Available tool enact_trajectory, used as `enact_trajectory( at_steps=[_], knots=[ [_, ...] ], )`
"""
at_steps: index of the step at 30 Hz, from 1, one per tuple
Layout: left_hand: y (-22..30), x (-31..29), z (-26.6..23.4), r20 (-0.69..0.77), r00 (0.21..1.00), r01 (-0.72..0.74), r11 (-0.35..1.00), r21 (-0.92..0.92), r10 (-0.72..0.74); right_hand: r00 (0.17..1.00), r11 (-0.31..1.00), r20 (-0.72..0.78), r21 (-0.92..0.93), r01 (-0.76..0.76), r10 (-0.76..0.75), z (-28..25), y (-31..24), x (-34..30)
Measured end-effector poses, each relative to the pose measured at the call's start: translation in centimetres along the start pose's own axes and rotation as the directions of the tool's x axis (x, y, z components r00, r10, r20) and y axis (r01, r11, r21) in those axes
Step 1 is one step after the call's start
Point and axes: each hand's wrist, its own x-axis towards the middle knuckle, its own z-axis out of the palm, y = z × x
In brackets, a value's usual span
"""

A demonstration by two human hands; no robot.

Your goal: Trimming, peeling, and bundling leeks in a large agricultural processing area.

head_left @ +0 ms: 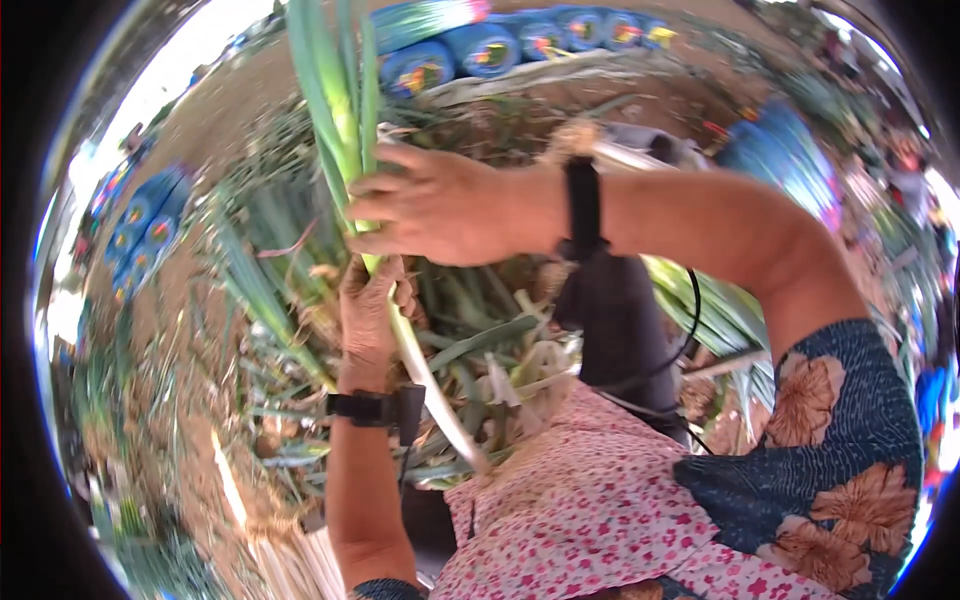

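A long leek (345, 125) stands tilted in front of me, its green leaves up and its white stalk slanting down toward my apron. My left hand (368, 305) is closed around the stalk, about where green turns to pale. Just above it, my right hand (445, 205) reaches across from the right, its fingers curled over the green part. Both hands touch the same leek. Loose leaves and trimmings (480, 335) lie heaped beneath them. The root end, close to the apron, is blurred.
Leeks (255, 285) are piled left of my hands, more (710, 305) at right. Blue-wrapped bundles (490, 50) line the far side; others stand at left (155, 215) and right (780, 160). White stalks (300, 560) lie bundled near lower left. A black cable (696, 310) loops by my leg.
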Motion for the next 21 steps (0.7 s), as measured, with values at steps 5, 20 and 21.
enact_trajectory(
  at_steps=[5,20,21],
  knots=[
    [2.2,3.0,13.1,0.456,0.877,-0.128,0.841,0.526,-0.151,0.958,0.997,0.285,-0.073,-0.015,0.035,-7.2,8.8,-9.6],
    [-13.4,14.4,4.7,0.181,0.982,-0.180,-0.020,0.983,0.058,-0.059,0.276,0.711,-0.347,-0.896,0.701,-10.5,-0.1,-37.7],
    [-14.2,14.4,5.3,0.207,0.977,-0.208,0.022,0.978,0.046,-0.087,0.250,0.742,-0.331,-0.910,0.664,-9.5,-0.3,-37.8]
  ],
)
